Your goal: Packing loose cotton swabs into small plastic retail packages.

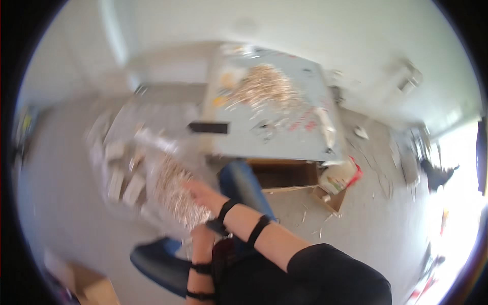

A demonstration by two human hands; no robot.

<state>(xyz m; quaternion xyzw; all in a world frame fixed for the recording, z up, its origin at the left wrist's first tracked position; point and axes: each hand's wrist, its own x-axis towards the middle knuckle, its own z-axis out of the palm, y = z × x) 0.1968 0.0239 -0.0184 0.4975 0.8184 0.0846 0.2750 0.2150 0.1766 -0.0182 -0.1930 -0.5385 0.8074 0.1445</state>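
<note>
The right hand (201, 192) reaches across the body from the lower right, its palm and fingers laid against a clear plastic bag (173, 190) stuffed with small pale, metallic-looking pieces; the picture is smeared by motion, so whether the fingers are clamped on the film or only pressed flat to it cannot be told. The left hand (202, 235) comes up from the lower edge just beneath the bag, its fingers hidden under the bulge; it seems to bear the bag from below, though its grip too is not shown. Both forearms wear dark straps near the wrist.

The bag hangs in the air before the person's lap, above a knee in blue trousers (244, 185), left of and below the table.

The grey table (310, 122) stands ahead; a heap of the same pale pieces (264, 86) lies on its top, with loose scraps scattered nearby. Under its front edge sits an open cardboard box (284, 175); a white bag with red trim (341, 178) leans at the box's right side. Pale clutter (119, 173) lies on the floor to the left, too blurred to name.

By my reading the step in hand is carrying or lifting the filled bag, two-handed; the next move calls for a firm hold on the slack film and support under the load, kept level so nothing spills.
</note>
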